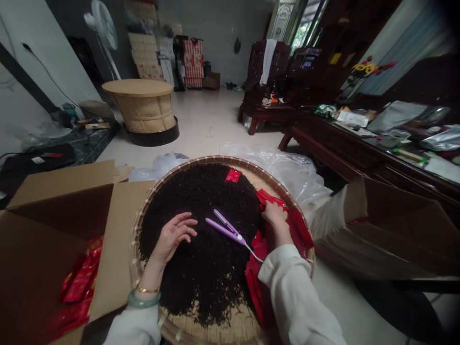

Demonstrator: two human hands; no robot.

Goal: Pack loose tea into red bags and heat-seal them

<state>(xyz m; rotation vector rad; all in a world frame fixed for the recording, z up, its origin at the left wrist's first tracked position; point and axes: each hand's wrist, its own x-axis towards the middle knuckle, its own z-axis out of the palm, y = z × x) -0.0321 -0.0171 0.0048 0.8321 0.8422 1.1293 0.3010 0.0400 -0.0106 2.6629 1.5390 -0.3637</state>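
Observation:
My left hand (177, 233) hovers above a heap of dark loose tea leaves (194, 278), fingers apart and holding nothing. At the right side of the round woven bamboo tray (212, 159), my right hand (276, 213) reaches into a pile of red packets (301, 229); its fingers are bent against one of them, and their tips are partly hidden. Between the hands, a lilac hair-straightener-like sealer (230, 232) lies on the leaves with its jaws apart and its white cord running right. One small red packet (233, 176) rests on the far part of the heap.
An open cardboard box (124, 239) with red packets (81, 282) inside stands at the left. Another open carton (398, 230) is at the right. Clear plastic sheeting (273, 165) lies behind the tray, near a dark wooden table (330, 148) and a round bamboo stand (143, 110).

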